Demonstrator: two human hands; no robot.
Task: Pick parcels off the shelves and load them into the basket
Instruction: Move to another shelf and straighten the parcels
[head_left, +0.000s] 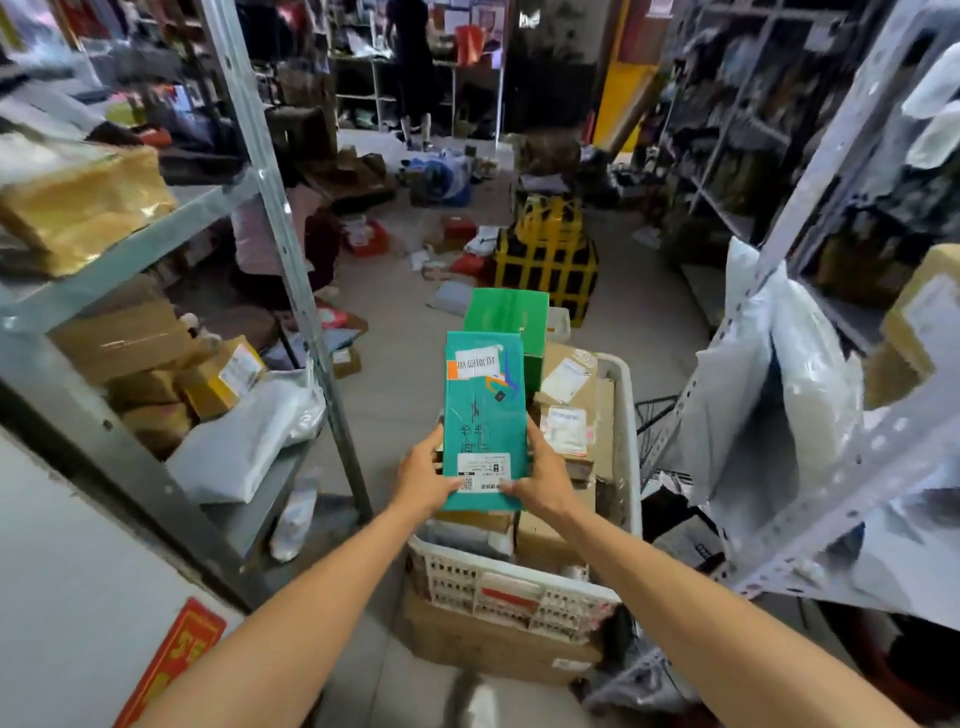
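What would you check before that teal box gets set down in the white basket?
1. Grip: left hand and right hand both hold the teal box at its near end. Ok.
2. Position: the box is over the white basket. Ok.
3. Room: cardboard parcels already reach the rim. Not ok.
4. Landing spot under the box: hidden by it. Cannot tell.
5. Tall green box at the far end: upright, steadiness unclear. Cannot tell.
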